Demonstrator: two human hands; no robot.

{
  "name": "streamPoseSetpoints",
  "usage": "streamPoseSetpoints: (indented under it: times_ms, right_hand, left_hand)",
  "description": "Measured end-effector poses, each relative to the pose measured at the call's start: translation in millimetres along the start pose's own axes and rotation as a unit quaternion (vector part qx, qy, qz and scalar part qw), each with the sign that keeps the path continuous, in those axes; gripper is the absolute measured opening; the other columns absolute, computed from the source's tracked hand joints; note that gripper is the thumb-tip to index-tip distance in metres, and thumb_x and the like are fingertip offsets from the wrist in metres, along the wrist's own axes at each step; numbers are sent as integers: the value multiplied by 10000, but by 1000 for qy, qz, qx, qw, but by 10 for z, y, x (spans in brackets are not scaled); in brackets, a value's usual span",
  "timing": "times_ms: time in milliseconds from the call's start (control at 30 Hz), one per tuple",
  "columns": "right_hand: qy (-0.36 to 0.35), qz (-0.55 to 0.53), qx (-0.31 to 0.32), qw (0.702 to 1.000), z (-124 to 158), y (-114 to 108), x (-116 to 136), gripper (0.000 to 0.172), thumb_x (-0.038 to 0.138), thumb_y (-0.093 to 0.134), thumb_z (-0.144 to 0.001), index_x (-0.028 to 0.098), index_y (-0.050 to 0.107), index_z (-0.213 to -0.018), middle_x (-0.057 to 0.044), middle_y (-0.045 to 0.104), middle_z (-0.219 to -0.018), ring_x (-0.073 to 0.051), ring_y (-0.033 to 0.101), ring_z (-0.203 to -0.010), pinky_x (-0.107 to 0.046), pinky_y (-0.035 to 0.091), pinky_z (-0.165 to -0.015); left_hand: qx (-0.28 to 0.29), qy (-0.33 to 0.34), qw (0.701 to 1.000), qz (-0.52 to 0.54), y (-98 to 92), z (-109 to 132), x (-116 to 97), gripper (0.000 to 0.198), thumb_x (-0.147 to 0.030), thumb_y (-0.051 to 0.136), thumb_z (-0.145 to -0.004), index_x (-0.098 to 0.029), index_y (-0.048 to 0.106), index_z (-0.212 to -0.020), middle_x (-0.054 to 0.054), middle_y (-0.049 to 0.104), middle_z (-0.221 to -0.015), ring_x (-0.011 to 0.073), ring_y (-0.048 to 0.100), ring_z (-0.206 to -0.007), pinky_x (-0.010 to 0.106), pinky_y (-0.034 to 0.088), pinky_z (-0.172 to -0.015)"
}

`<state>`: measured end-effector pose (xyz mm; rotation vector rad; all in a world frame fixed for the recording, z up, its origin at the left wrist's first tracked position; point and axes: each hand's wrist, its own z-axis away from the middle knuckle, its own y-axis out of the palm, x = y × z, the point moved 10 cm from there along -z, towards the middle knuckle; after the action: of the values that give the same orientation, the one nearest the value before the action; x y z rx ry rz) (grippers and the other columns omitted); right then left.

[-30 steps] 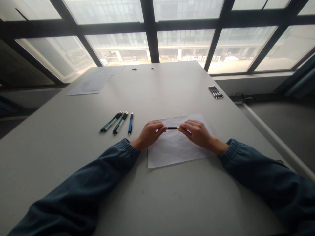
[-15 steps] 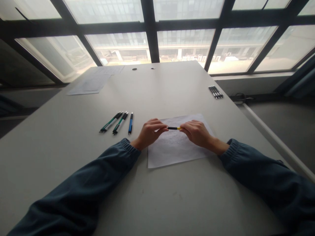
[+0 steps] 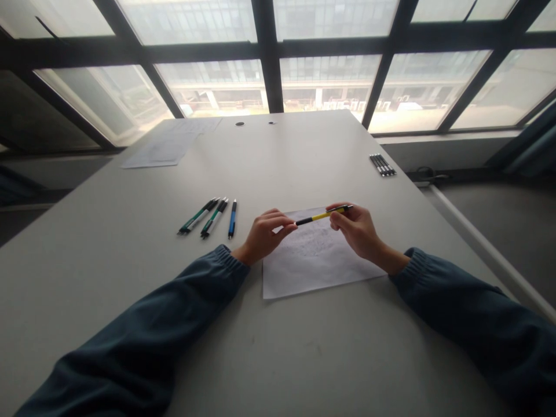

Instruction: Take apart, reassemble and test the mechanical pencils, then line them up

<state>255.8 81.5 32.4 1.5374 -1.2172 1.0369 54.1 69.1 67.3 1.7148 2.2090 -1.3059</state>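
Note:
A yellow and black pen (image 3: 320,216) is held slanted above a white sheet of paper (image 3: 317,266) that has a faint drawing on it. My right hand (image 3: 358,231) grips the pen's upper right end between thumb and fingers. My left hand (image 3: 264,234) rests on the table at the sheet's left edge. Its thumb and forefinger are pinched at the pen's dark lower tip. Both arms wear dark blue sleeves.
Three pens (image 3: 212,216), two green and one blue, lie side by side left of my left hand. A small bundle of dark pens (image 3: 381,164) lies near the grey table's (image 3: 278,347) right edge. Loose papers (image 3: 167,147) lie at the far left corner below large windows.
My right hand has slid along the pen to its far end and lifted it, so more of the yellow barrel shows. My left hand has stayed at the tip.

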Motion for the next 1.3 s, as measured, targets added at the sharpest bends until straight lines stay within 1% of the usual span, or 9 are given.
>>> streamPoseSetpoints:
  times_ms: [100,233,367,500,633,900,1100,1167,1300]
  right_hand:
    - [74,-169,-19,983,-55,-32,-168,230,456,748,-849,235,681,-859,4,625,-784,-153,610,-749,-307,520,-712]
    - [162,-296,-27,941,-71,-32,-311,161,374,678,-916,242,593,-878,1,638,-856,-167,642,-833,-358,552,-828]
    - [220,-371,17,902,-43,81,-300,134,273,585,-968,214,563,-850,41,475,-662,-111,485,-576,-273,509,-645]
    - [238,-412,54,878,-26,136,-245,409,517,518,-982,217,473,-707,50,351,-581,-114,361,-502,-247,408,-505]
    - [223,-401,52,887,-50,71,-237,507,573,475,-979,219,386,-627,58,292,-542,-107,251,-467,-239,337,-460]
    - [164,-219,7,962,-105,-113,-218,477,564,509,-897,248,353,-575,65,209,-495,-119,145,-457,-265,220,-427]
    - [184,-154,14,971,-108,-132,-300,302,530,631,-823,230,634,-863,40,535,-628,-88,115,-421,-288,188,-404]
    - [178,-155,5,972,-128,-167,-330,303,511,605,-832,220,661,-897,0,620,-701,-95,227,-412,-297,271,-414]
    - [146,-165,-9,975,-171,-230,-341,557,701,432,-891,210,688,-949,-56,666,-744,-163,511,-529,-333,438,-513]
  left_hand:
    - [71,18,997,23,140,22,-51,208,-351,621,-968,-195,757,-961,78,769,-905,192,667,-849,348,531,-811]
    - [51,-9,998,27,96,24,-3,357,-357,456,-1044,-183,746,-930,80,768,-907,190,675,-872,351,522,-835]
    - [31,-63,997,-21,66,33,139,364,-387,465,-1037,-189,738,-899,65,762,-893,197,669,-880,353,519,-842]
    - [23,-100,991,-83,56,56,266,312,-371,475,-1030,-197,729,-981,62,753,-988,210,660,-961,374,513,-910]
    - [44,-95,989,-108,98,66,285,265,-330,480,-1023,-207,711,-1065,55,740,-1039,211,644,-1009,381,513,-946]
    - [105,-95,974,-174,205,106,312,342,-392,558,-975,-220,641,-1259,95,642,-1304,269,571,-1221,464,454,-1071]
    - [178,-81,961,-193,336,148,317,463,-526,612,-925,-282,623,-1318,97,582,-1422,304,511,-1340,509,409,-1105]
    - [204,-69,958,-187,385,165,306,512,-561,622,-909,-288,615,-1343,100,553,-1465,316,478,-1383,525,379,-1136]
    - [228,-61,957,-171,418,183,294,557,-563,629,-905,-283,592,-1385,105,519,-1508,320,439,-1428,529,327,-1189]
